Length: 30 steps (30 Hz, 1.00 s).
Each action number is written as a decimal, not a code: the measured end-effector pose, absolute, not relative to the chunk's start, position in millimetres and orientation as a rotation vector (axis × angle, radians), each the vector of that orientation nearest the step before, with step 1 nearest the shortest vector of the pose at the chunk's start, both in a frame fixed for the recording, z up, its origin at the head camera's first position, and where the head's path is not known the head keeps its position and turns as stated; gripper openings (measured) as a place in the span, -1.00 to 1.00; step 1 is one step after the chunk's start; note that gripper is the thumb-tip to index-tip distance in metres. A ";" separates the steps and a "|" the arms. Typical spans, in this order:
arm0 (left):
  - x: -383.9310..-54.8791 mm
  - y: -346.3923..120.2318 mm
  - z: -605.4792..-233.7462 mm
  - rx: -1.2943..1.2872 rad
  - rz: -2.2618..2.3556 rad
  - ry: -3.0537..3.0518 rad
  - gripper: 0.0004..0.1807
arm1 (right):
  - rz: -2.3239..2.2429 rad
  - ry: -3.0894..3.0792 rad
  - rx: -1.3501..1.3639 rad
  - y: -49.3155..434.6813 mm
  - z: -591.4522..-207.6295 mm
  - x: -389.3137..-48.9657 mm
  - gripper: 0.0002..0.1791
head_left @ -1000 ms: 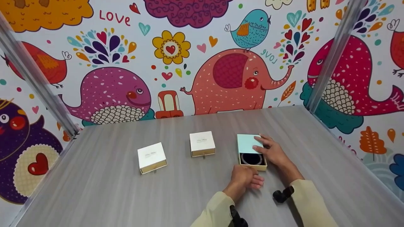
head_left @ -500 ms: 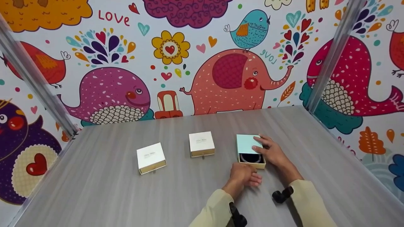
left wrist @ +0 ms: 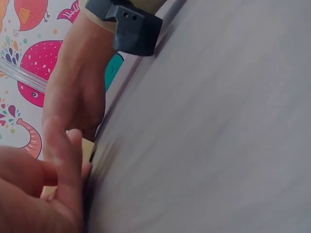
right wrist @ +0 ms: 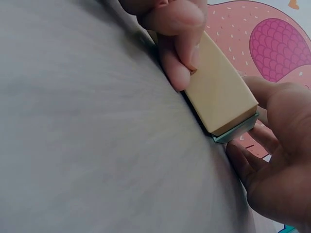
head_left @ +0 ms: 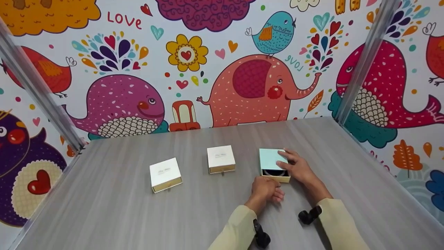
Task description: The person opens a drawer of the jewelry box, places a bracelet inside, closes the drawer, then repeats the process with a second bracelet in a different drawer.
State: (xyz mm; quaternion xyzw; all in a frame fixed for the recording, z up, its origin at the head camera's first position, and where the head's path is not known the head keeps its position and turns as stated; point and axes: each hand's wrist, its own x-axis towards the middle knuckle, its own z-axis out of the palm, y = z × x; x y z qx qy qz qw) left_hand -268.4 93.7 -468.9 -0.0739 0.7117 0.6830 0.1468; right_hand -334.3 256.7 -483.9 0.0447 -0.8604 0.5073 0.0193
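Note:
A pale-green drawer-style gift box (head_left: 273, 159) lies on the table, its cream drawer (head_left: 281, 178) partly out toward me. Inside the drawer, the upper part of a ring-shaped item, which looks like a bangle (head_left: 274, 172), shows on dark lining. My right hand (head_left: 301, 169) holds the box's sleeve at its right side, fingers on top. My left hand (head_left: 264, 189) touches the drawer's front, its fingers pointing loosely to the right. In the right wrist view, left fingertips (right wrist: 182, 73) rest against the cream drawer front beside a small tab.
Two white gift boxes with gold edges stand left of the green one: the nearer white box (head_left: 222, 158) and the far-left white box (head_left: 165, 173). Behind the grey table (head_left: 121, 208) rises a wall printed with cartoon animals (head_left: 249, 90).
The drawer has slid further into the green sleeve, moving away from me together with my left hand. Less of the ring-shaped item shows. My right hand stays on the sleeve.

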 end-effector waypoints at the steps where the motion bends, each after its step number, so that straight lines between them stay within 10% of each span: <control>1: -269.0 93.6 -469.0 -0.216 1.965 2.053 -0.82 | 1.578 -2.672 0.134 256.5 -484.1 -334.1 -0.37; 30: -282.8 97.9 -473.7 -0.249 1.943 2.205 -0.78 | 1.608 -2.651 0.149 256.0 -481.0 -330.0 -0.35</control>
